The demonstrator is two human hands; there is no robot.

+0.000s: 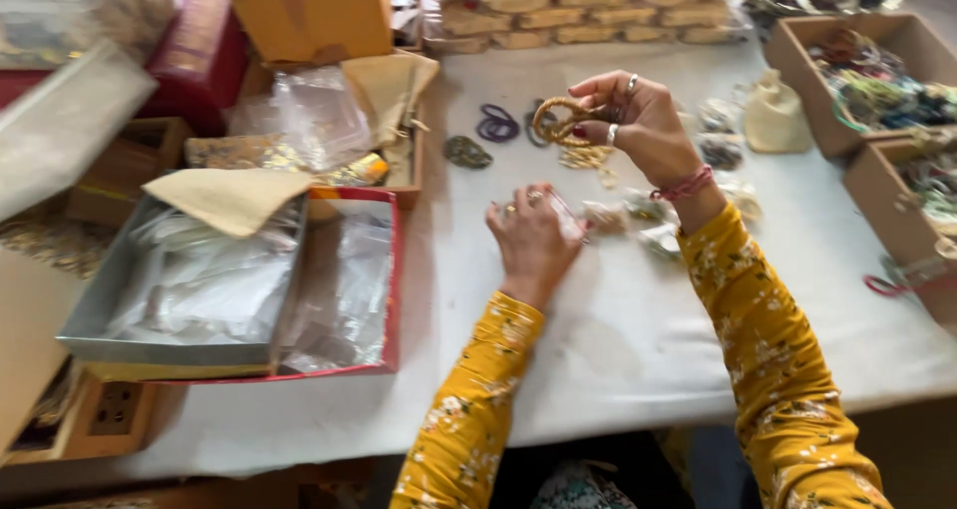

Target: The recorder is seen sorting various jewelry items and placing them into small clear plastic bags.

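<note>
My right hand (643, 120) is raised above the white table (618, 339) and pinches a set of gold bangles (560, 122) between thumb and fingers. It wears rings and a red thread at the wrist. My left hand (533, 240) rests knuckles-up on the table, fingers curled on a small clear packet (568, 215). Both arms wear yellow floral sleeves. More bangles lie behind the hands: a purple set (496, 125), a dark green set (467, 152) and several pale wrapped ones (653, 232).
A red-rimmed box (391, 280) with clear plastic bags and a grey tray (179, 349) stand at left. Cardboard boxes of coloured bangles (867, 80) line the right edge. A small cream pouch (776, 115) sits nearby. Stacked packs (588, 10) run along the back.
</note>
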